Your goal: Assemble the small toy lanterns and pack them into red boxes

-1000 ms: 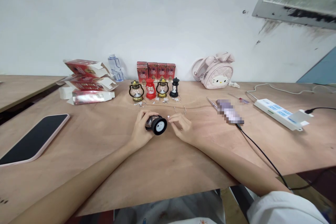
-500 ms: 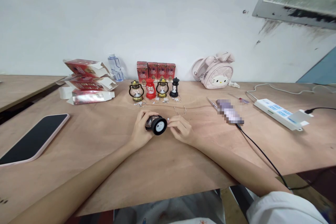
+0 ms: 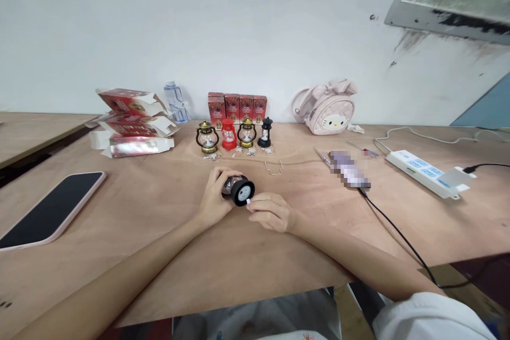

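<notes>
My left hand (image 3: 217, 194) is wrapped round a small black lantern (image 3: 240, 192), which lies tipped so that its round base with a white disc faces me. Between the thumb and fingers of my right hand (image 3: 274, 211) is a tiny white piece (image 3: 248, 201), at the lower right rim of the base. Whether the piece touches the rim I cannot tell. Beyond my hands stand a gold-and-black lantern (image 3: 207, 138), a red lantern (image 3: 228, 135), another gold-and-black lantern (image 3: 247, 134) and a black lantern (image 3: 264, 134), all upright. A bent wire handle (image 3: 274, 170) lies nearer me.
Opened red boxes (image 3: 135, 127) and a water bottle (image 3: 175, 101) stand back left; red cartons (image 3: 239, 108) and a pink bag (image 3: 329, 111) line the wall. A phone (image 3: 51, 207) lies left. Right are a blurred phone (image 3: 348, 170), its cable and a power strip (image 3: 418, 170).
My right hand has moved down and slightly left, bringing the white piece from beside the base to its lower right rim. The lantern in my left hand has barely shifted.
</notes>
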### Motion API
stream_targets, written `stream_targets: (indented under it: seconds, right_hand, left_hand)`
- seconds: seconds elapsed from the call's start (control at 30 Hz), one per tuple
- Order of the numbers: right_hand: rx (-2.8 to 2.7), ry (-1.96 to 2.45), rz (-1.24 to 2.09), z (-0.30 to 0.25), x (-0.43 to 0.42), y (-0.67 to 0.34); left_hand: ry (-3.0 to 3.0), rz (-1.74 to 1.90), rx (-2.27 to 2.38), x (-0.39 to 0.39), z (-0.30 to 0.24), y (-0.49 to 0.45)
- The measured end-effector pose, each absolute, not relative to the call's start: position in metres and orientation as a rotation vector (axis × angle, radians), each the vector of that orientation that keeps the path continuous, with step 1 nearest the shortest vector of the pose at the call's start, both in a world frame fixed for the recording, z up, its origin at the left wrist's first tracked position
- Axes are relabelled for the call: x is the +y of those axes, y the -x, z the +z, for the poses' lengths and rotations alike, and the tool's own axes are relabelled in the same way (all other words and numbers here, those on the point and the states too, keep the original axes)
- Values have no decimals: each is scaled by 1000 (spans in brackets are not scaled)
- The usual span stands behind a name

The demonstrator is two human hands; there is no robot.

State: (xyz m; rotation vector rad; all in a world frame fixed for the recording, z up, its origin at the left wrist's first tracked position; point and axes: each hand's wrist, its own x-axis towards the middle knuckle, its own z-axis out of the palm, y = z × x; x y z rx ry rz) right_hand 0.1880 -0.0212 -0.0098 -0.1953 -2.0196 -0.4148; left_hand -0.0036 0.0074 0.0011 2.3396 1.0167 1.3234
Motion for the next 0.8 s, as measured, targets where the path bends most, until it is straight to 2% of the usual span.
stream_targets:
  seconds: [0.27,0.8]
  right_hand:
    - [-1944,263,-260,-17,-20,-184]
    - [-1971,304,-271,-17,-16,-188]
  left_hand:
    - [-2374,1290,978,7,2,4]
    - [-2356,1278,983,8,1,4]
